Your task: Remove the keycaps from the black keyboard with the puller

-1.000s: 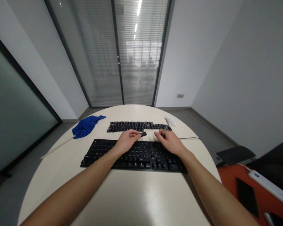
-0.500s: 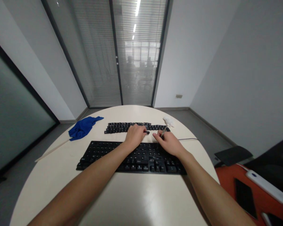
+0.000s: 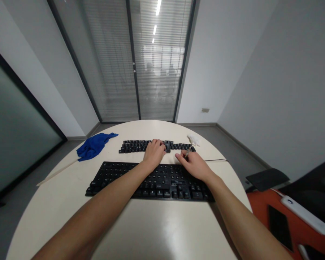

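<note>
Just beyond the keyboard, my left hand (image 3: 154,153) reaches over the rows of loose black keycaps (image 3: 134,146). Its fingers are curled down on a wider keycap (image 3: 168,148) at the near edge of the rows; the fingertips are partly hidden. My right hand (image 3: 194,163) is closed round a slim, metallic-looking tool (image 3: 188,152) whose tip points up and away; its exact kind is too small to tell. Under both forearms lies the black keyboard (image 3: 119,173). Most of its upper part shows bare key sockets, while keys stand along the near row.
A blue cloth (image 3: 96,146) with a pale stick (image 3: 56,173) lies on the left of the round table (image 3: 162,224). Crumpled white tissue (image 3: 193,139) sits at the back right, near a thin cable (image 3: 216,160). An orange chair (image 3: 260,206) bears a phone (image 3: 280,226) and a white power strip (image 3: 304,215).
My left hand has moved slightly away from me, bringing the keycap from in front of the rows up against them. My right hand stays in place with its tool.
</note>
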Demonstrator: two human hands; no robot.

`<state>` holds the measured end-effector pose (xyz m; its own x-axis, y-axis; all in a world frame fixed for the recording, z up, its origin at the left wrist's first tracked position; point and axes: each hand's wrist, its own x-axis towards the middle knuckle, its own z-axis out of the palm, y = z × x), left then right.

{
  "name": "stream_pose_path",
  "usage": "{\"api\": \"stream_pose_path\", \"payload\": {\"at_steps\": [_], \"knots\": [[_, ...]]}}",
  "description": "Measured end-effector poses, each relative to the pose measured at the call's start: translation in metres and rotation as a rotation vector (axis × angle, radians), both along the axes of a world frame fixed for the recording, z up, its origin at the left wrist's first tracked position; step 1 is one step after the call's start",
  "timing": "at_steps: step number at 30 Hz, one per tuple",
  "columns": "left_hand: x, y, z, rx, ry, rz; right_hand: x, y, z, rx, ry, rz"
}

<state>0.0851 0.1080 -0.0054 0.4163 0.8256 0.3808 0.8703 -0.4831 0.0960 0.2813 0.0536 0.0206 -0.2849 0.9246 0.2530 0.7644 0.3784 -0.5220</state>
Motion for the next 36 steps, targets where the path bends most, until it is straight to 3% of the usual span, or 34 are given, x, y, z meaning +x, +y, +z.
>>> {"api": "stream_pose_path", "payload": {"at_steps": [17, 24, 30, 34, 36], "knots": [[0.002, 0.002, -0.003, -0.001, 0.035, 0.032, -0.001, -0.002, 0.000, -0.006, 0.000, 0.013], [-0.005, -0.008, 0.010, -0.005, -0.006, 0.036, 0.004, 0.000, 0.001, 0.010, 0.064, 0.021], [-0.033, -0.046, 0.024, -0.093, -0.042, 0.003, 0.010, 0.003, -0.001, -0.039, 0.224, 0.039], [-0.065, -0.067, 0.025, -0.104, -0.062, 0.070, -0.012, -0.005, -0.002, -0.178, 0.386, 0.134], [-0.083, -0.073, 0.024, -0.113, -0.090, 0.129, -0.027, -0.012, -0.002, -0.177, 0.412, 0.179]]}}
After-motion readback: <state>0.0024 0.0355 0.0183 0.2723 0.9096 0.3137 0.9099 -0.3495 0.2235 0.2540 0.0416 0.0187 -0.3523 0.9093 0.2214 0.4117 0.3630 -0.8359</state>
